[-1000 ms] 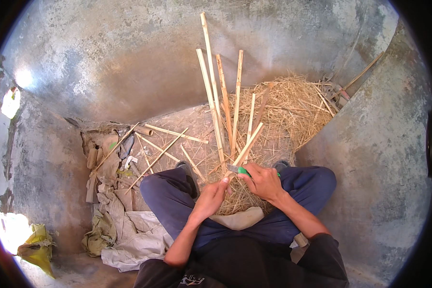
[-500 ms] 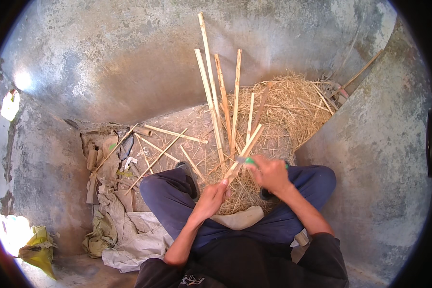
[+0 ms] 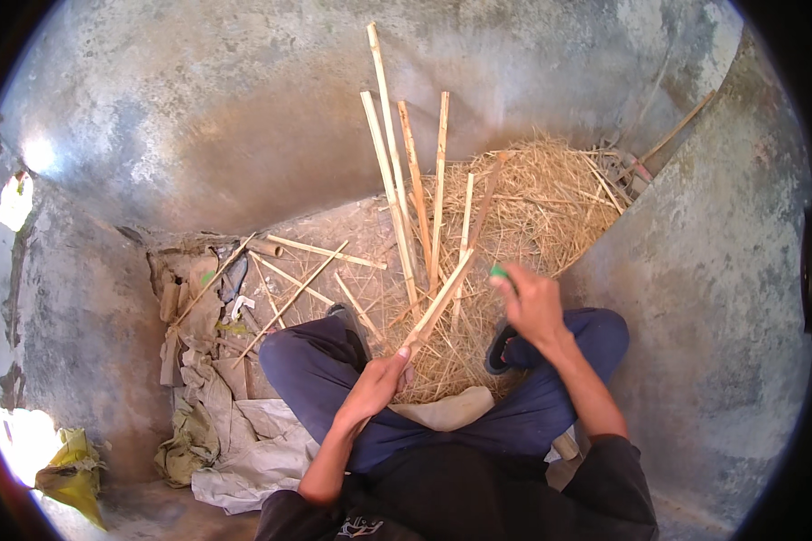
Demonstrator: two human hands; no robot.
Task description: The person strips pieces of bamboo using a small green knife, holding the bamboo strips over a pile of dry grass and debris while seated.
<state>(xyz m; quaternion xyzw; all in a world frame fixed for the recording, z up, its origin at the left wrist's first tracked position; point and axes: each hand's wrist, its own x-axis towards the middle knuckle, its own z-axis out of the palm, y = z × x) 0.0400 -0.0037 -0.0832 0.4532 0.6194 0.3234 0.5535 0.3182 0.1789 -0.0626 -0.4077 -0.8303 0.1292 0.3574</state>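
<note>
Left grip on bamboo strip — long axis up-right, toward straw.

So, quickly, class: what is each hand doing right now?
Left hand: closed around a bamboo strip.
Right hand: closed on a small green-handled tool.

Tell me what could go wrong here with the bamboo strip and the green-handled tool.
The left hand grips the bamboo strip near its lower end, in line with the green-handled tool in the right hand, so a slip could cut the fingers. The strip's split edges may leave splinters in bare skin. The upright bamboo sticks leaning at the wall might topple toward the legs if bumped.
</note>
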